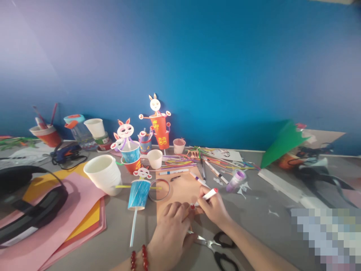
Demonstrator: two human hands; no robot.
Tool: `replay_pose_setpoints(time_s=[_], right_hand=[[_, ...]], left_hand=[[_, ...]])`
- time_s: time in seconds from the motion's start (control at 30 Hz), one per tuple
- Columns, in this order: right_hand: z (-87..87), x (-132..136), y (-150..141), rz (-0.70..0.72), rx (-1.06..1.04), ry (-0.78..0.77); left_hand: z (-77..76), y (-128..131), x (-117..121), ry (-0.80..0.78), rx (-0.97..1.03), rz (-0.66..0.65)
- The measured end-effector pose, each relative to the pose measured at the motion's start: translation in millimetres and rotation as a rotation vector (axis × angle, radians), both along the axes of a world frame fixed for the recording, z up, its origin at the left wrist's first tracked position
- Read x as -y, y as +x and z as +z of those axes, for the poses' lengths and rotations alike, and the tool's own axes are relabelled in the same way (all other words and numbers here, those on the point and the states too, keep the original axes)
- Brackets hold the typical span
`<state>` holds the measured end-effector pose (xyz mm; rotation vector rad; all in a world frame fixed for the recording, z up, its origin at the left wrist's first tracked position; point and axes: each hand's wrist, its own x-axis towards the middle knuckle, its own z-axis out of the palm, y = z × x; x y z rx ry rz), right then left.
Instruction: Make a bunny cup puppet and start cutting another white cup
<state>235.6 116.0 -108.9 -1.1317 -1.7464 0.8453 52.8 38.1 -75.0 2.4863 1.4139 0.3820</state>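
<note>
Our right grip (214,209) is clamped around a white marker (209,194) with a red end, its other end slanting down toward a small red-marked piece (193,206) at nine o'clock. Our left grip (171,226) lies palm down over the orange sheet (180,188), fingers close together beside that piece; we cannot tell whether they pinch it. From our right grip, open scissors (209,243) lie on the bench (254,226) at six o'clock, a blue cup figure (139,194) at nine, a red cup figure (159,130) at eleven, and a purple tube (235,181) between one and two.
</note>
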Motion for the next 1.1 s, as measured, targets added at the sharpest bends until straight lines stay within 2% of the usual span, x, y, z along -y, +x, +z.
replay_pose_setpoints(time_s=[0.23,0.43,0.77,0.87,1.1], right_hand=[[-0.3,-0.7,-0.9,-0.014,-0.098,-0.063],[0.9,-1.3,-1.5,-0.029,-0.136,-0.085],[9.9,2.1,-5.7,-0.011,-0.177,-0.082],[8.3,1.5,-5.1,-0.004,-0.179,-0.075],[8.7,3.2,-4.4,0.008,-0.216,-0.078]], left_hand=[[-0.8,-0.5,0.9,-0.003,0.019,0.007],[4.6,-0.9,0.4,-0.034,0.062,0.016],[7.7,0.3,4.7,-0.044,0.031,0.021],[17.3,-0.9,6.5,-0.053,-0.001,0.008],[57.4,-21.0,17.0,0.032,-0.053,0.015]])
